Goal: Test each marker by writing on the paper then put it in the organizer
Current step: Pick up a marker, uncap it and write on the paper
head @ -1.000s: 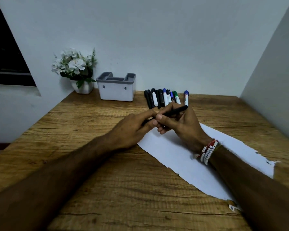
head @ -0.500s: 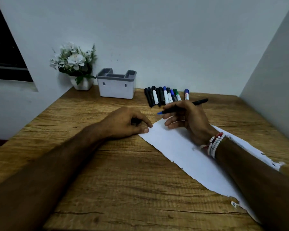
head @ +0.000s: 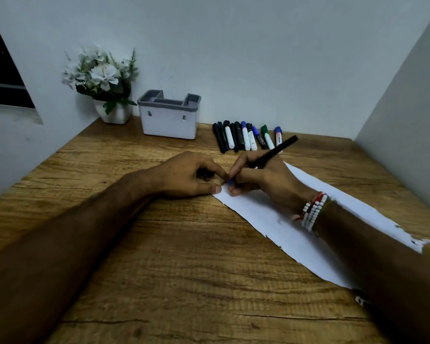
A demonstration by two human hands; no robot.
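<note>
One black marker (head: 271, 155) pinched in right grip (head: 266, 180), tip on paper (head: 283, 224), left grip (head: 186, 175) holding cap (head: 205, 173), labels (head: 278, 139) unreadable

The flat wooden table (head: 184, 256) is warm brown, streaked with darker grain lines. The long torn strip of paper (head: 258, 209) is plain white. The slim black marker (head: 271, 153) has a blue tip; the small cap (head: 204, 173) looks black. The row of loose markers (head: 243, 137) mixes black barrels with white ones capped black, blue and green. The box-shaped plastic organizer (head: 169, 122) is white under a grey rim. The beaded wrist bracelets (head: 313, 212) are white and red
</note>
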